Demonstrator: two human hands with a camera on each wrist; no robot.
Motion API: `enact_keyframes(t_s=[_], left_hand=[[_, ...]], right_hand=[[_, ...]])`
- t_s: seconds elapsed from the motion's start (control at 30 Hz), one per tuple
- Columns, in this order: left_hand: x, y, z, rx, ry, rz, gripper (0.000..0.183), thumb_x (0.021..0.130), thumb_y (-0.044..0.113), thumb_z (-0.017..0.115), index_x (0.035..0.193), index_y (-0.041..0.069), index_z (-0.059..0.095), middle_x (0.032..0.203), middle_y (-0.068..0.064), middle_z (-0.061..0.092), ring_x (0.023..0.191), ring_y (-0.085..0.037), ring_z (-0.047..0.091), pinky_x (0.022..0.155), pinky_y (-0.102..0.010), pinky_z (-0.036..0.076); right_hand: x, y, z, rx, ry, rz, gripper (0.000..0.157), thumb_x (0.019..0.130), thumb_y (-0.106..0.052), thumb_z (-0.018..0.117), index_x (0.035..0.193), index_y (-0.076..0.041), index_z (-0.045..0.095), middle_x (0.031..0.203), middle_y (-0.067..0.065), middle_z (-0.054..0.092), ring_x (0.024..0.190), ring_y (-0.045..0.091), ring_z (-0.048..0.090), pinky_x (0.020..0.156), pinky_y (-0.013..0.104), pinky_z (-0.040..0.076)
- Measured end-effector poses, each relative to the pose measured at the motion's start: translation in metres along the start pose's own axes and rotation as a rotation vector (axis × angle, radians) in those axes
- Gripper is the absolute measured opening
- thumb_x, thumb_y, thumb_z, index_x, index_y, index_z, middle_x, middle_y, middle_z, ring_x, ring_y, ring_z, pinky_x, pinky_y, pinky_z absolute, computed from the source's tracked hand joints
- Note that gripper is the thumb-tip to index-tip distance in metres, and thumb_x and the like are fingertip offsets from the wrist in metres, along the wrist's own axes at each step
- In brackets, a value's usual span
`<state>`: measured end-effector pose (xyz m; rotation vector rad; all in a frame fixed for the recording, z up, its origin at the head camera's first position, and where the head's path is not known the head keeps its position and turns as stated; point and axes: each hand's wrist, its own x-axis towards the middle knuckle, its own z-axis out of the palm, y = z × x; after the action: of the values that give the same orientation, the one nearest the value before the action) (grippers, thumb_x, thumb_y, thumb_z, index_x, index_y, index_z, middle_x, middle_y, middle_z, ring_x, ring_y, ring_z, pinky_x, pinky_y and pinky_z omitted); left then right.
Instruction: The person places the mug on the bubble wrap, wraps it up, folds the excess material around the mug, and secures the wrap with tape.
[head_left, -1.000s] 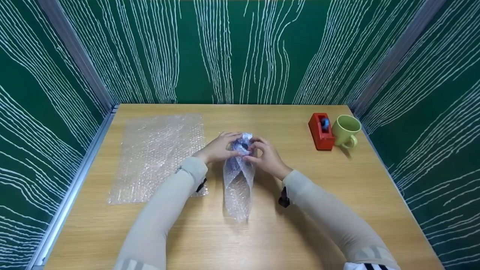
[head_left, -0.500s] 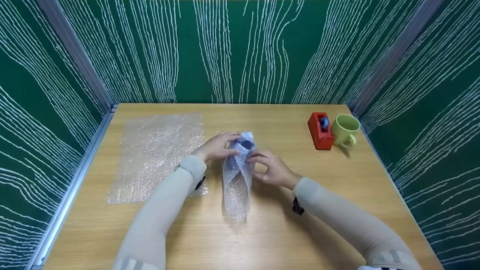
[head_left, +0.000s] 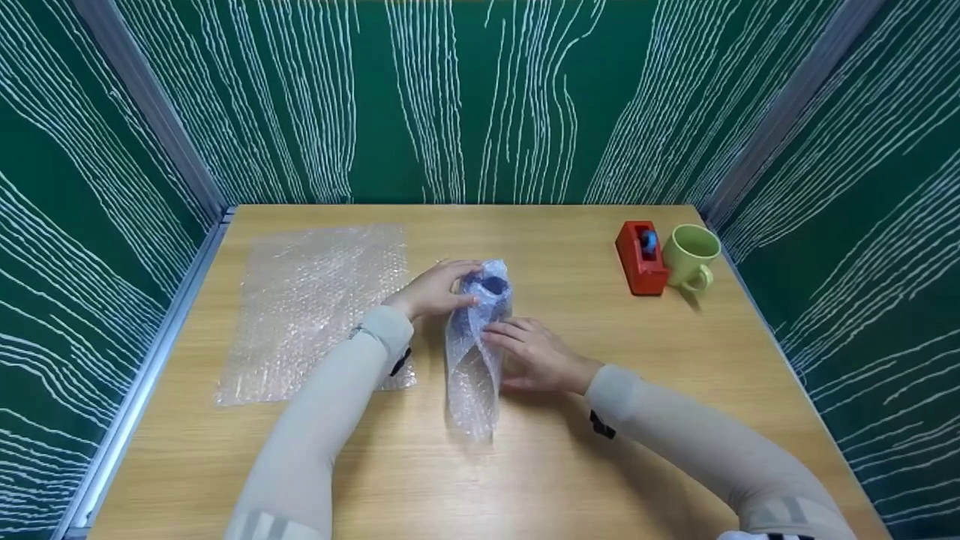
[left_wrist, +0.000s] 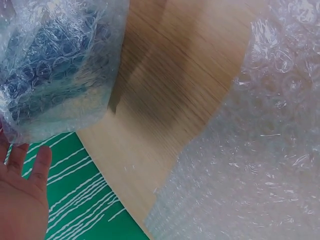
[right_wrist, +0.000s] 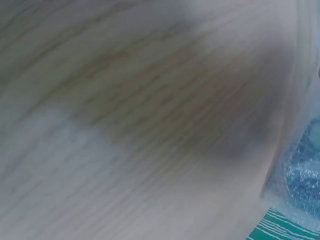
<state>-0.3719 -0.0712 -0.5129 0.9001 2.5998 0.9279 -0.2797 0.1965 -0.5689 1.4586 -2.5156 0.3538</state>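
A bluish object wrapped in bubble wrap (head_left: 480, 315) stands at the middle of the table, a dark round opening at its top. Its kind is hidden by the wrap. The wrap's loose tail lies toward the person. My left hand (head_left: 437, 289) grips the upper left side, thumb in front and fingers behind; the left wrist view shows this hand (left_wrist: 22, 195) at the wrapped bundle (left_wrist: 60, 65). On the right side, lower down, my right hand (head_left: 544, 354) rests its extended fingers against the wrap. The right wrist view catches only the bundle's edge (right_wrist: 302, 175).
A flat sheet of bubble wrap (head_left: 315, 307) covers the left of the wooden table (head_left: 600, 465). At the back right, a red tape dispenser (head_left: 640, 262) stands beside a green mug (head_left: 686, 259). Green walls with white lines (head_left: 480, 105) enclose the back and sides.
My right hand has left the bundle's top rim and moved down along its right side, uncovering the dark opening. The left hand has stayed in place.
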Motion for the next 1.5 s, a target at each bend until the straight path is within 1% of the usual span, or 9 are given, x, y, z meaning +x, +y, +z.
enact_keyframes(t_s=[0.23,0.37,0.53,0.73,0.93,1.13,1.23,1.37,1.5], left_hand=[[0.0,0.001,-0.001,0.012,-0.003,0.003,0.069,0.103,0.031,0.071,0.164,0.009,0.047,0.175,-0.011,0.041,0.164,-0.033,0.033,0.138,-0.048,0.023],[0.0,0.001,0.0,0.003,-0.007,0.006,0.07,0.103,0.031,0.072,0.165,0.009,0.046,0.175,-0.011,0.04,0.164,-0.034,0.033,0.138,-0.048,0.023],[-0.001,0.002,0.0,-0.017,-0.001,0.003,0.07,0.103,0.031,0.073,0.165,0.01,0.047,0.175,-0.011,0.041,0.164,-0.034,0.034,0.138,-0.048,0.023],[-0.001,0.0,-0.001,-0.064,0.006,-0.009,0.07,0.102,0.029,0.074,0.164,0.012,0.048,0.174,-0.01,0.042,0.163,-0.033,0.036,0.137,-0.05,0.025],[0.001,-0.002,0.001,-0.095,0.017,0.007,0.07,0.1,0.027,0.077,0.163,0.011,0.05,0.172,-0.01,0.045,0.161,-0.034,0.039,0.137,-0.049,0.026],[0.002,-0.002,0.001,-0.119,0.019,-0.022,0.069,0.101,0.027,0.078,0.163,0.013,0.05,0.172,-0.008,0.045,0.161,-0.033,0.039,0.137,-0.049,0.026],[0.002,-0.001,0.001,-0.137,0.02,-0.032,0.069,0.1,0.026,0.079,0.162,0.014,0.051,0.172,-0.008,0.046,0.161,-0.033,0.04,0.136,-0.049,0.027],[0.002,-0.001,0.001,-0.168,0.025,-0.041,0.069,0.099,0.023,0.08,0.162,0.014,0.052,0.171,-0.008,0.048,0.16,-0.033,0.04,0.136,-0.049,0.027],[0.001,-0.001,0.002,-0.201,0.029,-0.063,0.068,0.098,0.02,0.08,0.161,0.015,0.054,0.17,-0.008,0.048,0.16,-0.034,0.041,0.136,-0.051,0.027]], right_hand=[[0.008,-0.006,0.006,-0.045,0.03,-0.016,0.084,0.084,-0.042,0.092,0.151,-0.004,0.059,0.152,0.014,0.064,0.137,0.038,0.06,0.115,0.056,0.052],[0.008,-0.008,0.007,0.013,0.052,0.001,0.075,0.086,-0.032,0.088,0.149,-0.002,0.059,0.15,0.016,0.065,0.137,0.04,0.061,0.116,0.058,0.051],[0.009,-0.009,0.006,0.205,0.112,0.065,0.061,0.089,-0.018,0.082,0.144,-0.001,0.063,0.147,0.018,0.068,0.137,0.042,0.062,0.118,0.062,0.048],[0.013,-0.012,0.001,0.496,0.212,0.218,0.044,0.088,0.0,0.076,0.132,-0.002,0.07,0.134,0.017,0.074,0.129,0.039,0.067,0.116,0.06,0.051],[0.017,-0.01,-0.001,0.637,0.292,0.341,0.039,0.086,0.014,0.066,0.121,0.0,0.075,0.123,0.018,0.077,0.121,0.039,0.071,0.113,0.052,0.056],[0.02,-0.004,-0.006,0.686,0.371,0.466,0.027,0.091,0.011,0.069,0.115,0.0,0.078,0.117,0.017,0.079,0.114,0.035,0.073,0.108,0.041,0.057],[0.023,0.0,-0.009,0.706,0.418,0.501,0.02,0.094,0.007,0.073,0.112,0.0,0.079,0.119,0.018,0.078,0.117,0.034,0.071,0.109,0.04,0.053],[0.027,0.006,-0.01,0.726,0.488,0.519,0.01,0.096,0.001,0.078,0.106,0.001,0.08,0.131,0.022,0.073,0.129,0.039,0.065,0.116,0.047,0.048],[0.032,0.011,-0.009,0.721,0.526,0.527,0.016,0.096,-0.002,0.08,0.111,0.003,0.08,0.145,0.028,0.063,0.14,0.046,0.056,0.123,0.06,0.041]])
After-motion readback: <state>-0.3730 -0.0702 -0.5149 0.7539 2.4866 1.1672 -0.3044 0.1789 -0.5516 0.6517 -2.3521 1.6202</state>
